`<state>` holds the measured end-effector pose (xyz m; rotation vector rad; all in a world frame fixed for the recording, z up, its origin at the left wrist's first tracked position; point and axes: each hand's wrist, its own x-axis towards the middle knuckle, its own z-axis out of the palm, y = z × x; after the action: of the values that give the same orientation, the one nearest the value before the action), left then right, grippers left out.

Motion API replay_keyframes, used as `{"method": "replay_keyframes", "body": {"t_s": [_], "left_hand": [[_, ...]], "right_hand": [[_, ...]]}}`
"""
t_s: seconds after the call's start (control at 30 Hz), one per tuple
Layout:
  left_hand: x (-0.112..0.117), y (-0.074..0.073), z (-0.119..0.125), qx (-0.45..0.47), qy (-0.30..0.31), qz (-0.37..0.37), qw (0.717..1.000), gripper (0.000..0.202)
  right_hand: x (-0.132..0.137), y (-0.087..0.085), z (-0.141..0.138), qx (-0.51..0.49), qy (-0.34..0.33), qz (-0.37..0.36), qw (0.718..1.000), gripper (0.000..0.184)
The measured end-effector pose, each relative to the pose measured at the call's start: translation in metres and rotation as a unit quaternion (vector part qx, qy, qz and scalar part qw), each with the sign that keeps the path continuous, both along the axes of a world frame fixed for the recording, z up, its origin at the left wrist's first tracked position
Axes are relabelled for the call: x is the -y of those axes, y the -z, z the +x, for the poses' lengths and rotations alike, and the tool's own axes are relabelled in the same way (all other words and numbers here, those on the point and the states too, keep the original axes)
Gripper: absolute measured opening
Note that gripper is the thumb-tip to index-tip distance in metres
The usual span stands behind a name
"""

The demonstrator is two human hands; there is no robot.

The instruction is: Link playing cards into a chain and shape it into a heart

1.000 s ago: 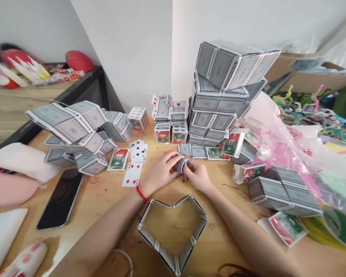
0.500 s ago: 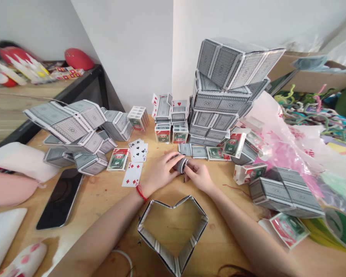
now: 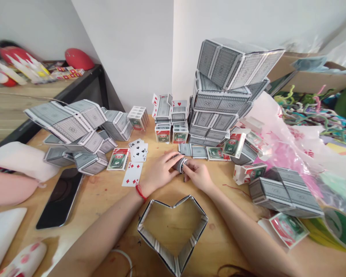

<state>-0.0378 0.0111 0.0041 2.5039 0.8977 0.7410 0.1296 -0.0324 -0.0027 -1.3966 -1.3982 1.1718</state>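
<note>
My left hand (image 3: pixel 160 171) and my right hand (image 3: pixel 198 175) meet at the middle of the wooden table (image 3: pixel 103 196). Both pinch a small bent bundle of grey-backed playing cards (image 3: pixel 180 164) held between them, fingers curled round it. Just in front of my wrists lies a heart-shaped frame of folded cards (image 3: pixel 173 233). Loose face-up cards (image 3: pixel 134 165) lie to the left of my left hand. A red string is tied on my left wrist.
A tall stack of folded card blocks (image 3: pixel 225 92) stands at the back right, another pile (image 3: pixel 72 130) at the left. Card boxes (image 3: pixel 119 159) are scattered about. A black phone (image 3: pixel 60 198) lies left. Another person's arm (image 3: pixel 8 188) enters at the left edge. Pink plastic bag (image 3: pixel 279 142) at right.
Almost nothing differs; my fingers have shifted slightly on the card bundle, which stays between both hands in the same spot.
</note>
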Motion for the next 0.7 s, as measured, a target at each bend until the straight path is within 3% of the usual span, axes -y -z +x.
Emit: {"method": "replay_keyframes", "body": {"t_s": [0.7], "left_hand": [[0.0017, 0.0022, -0.0003, -0.003, 0.0, 0.015, 1.0, 0.052]], "right_hand": [[-0.0022, -0.0001, -0.0021, 0.109, 0.069, 0.048, 0.99, 0.033]]}}
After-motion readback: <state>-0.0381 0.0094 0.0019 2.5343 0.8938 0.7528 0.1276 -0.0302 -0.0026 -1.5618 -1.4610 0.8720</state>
